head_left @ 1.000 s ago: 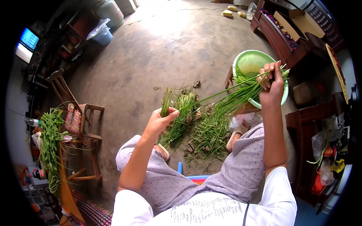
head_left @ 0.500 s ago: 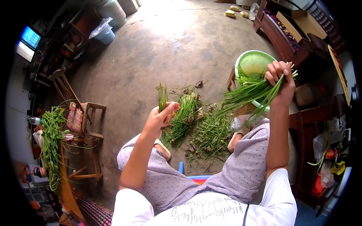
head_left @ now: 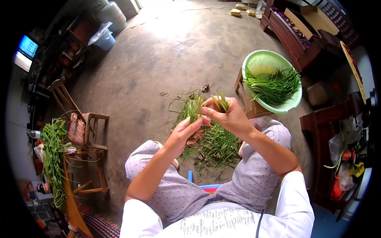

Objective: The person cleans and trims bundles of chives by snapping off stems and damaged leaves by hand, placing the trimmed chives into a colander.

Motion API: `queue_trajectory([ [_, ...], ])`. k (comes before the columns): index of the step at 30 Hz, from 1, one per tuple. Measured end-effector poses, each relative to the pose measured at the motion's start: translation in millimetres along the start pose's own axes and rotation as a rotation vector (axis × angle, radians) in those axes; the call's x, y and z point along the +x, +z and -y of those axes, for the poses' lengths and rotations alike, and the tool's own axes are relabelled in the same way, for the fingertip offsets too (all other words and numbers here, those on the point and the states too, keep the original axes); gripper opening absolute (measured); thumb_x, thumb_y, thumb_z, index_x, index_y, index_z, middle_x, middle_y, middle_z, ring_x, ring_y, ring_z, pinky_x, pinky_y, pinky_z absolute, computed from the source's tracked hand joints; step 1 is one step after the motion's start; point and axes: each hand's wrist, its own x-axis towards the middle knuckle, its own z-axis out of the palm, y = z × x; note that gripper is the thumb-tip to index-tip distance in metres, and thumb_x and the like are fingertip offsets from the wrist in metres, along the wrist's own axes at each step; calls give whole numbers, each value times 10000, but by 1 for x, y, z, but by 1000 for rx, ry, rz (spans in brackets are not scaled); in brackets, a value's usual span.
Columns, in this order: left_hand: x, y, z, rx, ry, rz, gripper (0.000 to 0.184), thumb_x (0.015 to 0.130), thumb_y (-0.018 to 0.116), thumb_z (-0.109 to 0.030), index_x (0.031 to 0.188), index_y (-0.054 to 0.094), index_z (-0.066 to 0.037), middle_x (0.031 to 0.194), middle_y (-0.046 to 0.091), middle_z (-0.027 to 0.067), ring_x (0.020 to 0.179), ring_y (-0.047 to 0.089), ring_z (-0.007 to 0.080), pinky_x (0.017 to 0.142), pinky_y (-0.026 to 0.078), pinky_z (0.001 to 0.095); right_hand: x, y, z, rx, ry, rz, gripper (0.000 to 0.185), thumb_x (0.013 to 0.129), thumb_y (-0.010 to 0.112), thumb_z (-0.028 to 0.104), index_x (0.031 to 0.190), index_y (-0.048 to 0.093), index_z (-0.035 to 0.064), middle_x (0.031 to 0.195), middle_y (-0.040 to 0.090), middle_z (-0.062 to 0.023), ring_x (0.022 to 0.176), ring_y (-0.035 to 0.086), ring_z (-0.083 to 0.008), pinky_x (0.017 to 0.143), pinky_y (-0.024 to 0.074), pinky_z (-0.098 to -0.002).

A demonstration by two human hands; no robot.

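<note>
My left hand is closed around a small upright bunch of chives above the floor between my knees. Close beside it, my right hand is bent over with its thumb and forefinger near the bunch's side; a few short chive stems stick up from its curled fingers. Below both hands lies a heap of chives and trimmings, partly hidden by my left hand. To the right, a light green colander holds a pile of long chives.
The colander rests on a wooden stool. At left stand a wooden chair and a surface with leafy green stems. A blue bucket and a gas cylinder are at the back. Dark wooden furniture lines the right.
My right hand has let go of a large bunch of chives, which now lies in the colander. It has swung left and down to meet my left hand, which stays around its bunch.
</note>
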Motion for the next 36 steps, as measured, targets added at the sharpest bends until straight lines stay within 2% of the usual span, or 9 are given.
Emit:
queue_trajectory([
  [3, 3, 3, 0, -44, 11, -114, 299, 940, 484, -346, 1017, 588, -76, 850, 585, -3, 602, 419, 35, 511, 314, 175, 2, 0, -9, -5, -50, -9, 155, 851, 643, 164, 844, 653, 10, 552, 474, 56, 523, 382, -22, 458, 298, -214],
  [6, 2, -1, -3, -174, 132, -165, 284, 952, 459, -292, 988, 572, -34, 952, 608, 70, 799, 597, 126, 668, 500, 253, 3, -7, -12, -38, -101, -33, 143, 842, 654, 151, 832, 656, 8, 552, 462, 62, 526, 368, -23, 458, 289, -215],
  [15, 9, -41, -8, -212, 224, -484, 234, 962, 433, -233, 922, 560, -40, 983, 602, 105, 889, 612, 209, 781, 511, 343, -4, -43, 13, 285, -177, -27, 47, 817, 640, 40, 845, 665, 12, 649, 578, 24, 506, 390, -8, 437, 281, -166],
  [18, 17, -65, -1, -457, 263, -509, 212, 955, 443, -194, 924, 535, -5, 992, 591, 154, 957, 590, 320, 819, 509, 420, -5, -55, 6, 360, -352, -16, 125, 862, 608, 139, 876, 641, 18, 610, 513, 37, 472, 353, -9, 415, 248, -169],
  [21, 22, -81, 3, -458, 308, -552, 221, 956, 438, -195, 921, 533, 1, 978, 587, 155, 974, 582, 320, 838, 504, 431, -5, -71, 6, 553, -439, 38, 186, 892, 569, 194, 960, 607, 25, 581, 426, 57, 441, 295, -18, 396, 228, -179],
  [25, 24, -91, -1, -442, 402, -628, 221, 952, 449, -203, 918, 534, -2, 916, 593, 130, 904, 593, 282, 861, 499, 435, 1, -95, 5, 937, -489, 233, 203, 909, 525, 162, 1067, 552, 38, 570, 346, 65, 418, 219, -26, 373, 208, -186],
  [27, 22, -84, -5, -448, 389, -648, 195, 943, 475, -185, 915, 547, -6, 866, 585, 93, 764, 572, 191, 755, 512, 354, -2, -96, 11, 791, -401, 184, 170, 902, 536, 146, 1024, 599, 44, 559, 386, 72, 411, 238, -6, 359, 198, -178],
  [30, 21, -63, -13, -164, 334, -517, 100, 892, 570, -152, 911, 604, -60, 733, 523, -29, 542, 392, 32, 484, 337, 191, -2, -74, 18, 474, 34, -78, 112, 863, 607, 132, 911, 674, 56, 536, 458, 88, 392, 285, 18, 336, 183, -158],
  [36, 9, -18, -13, -154, 179, -284, 89, 847, 637, -149, 917, 635, -93, 657, 539, -65, 465, 353, -19, 386, 240, 148, 0, -47, 9, 454, 257, 19, 164, 897, 556, 145, 962, 616, 7, 527, 357, 112, 404, 259, 20, 365, 169, -166],
])
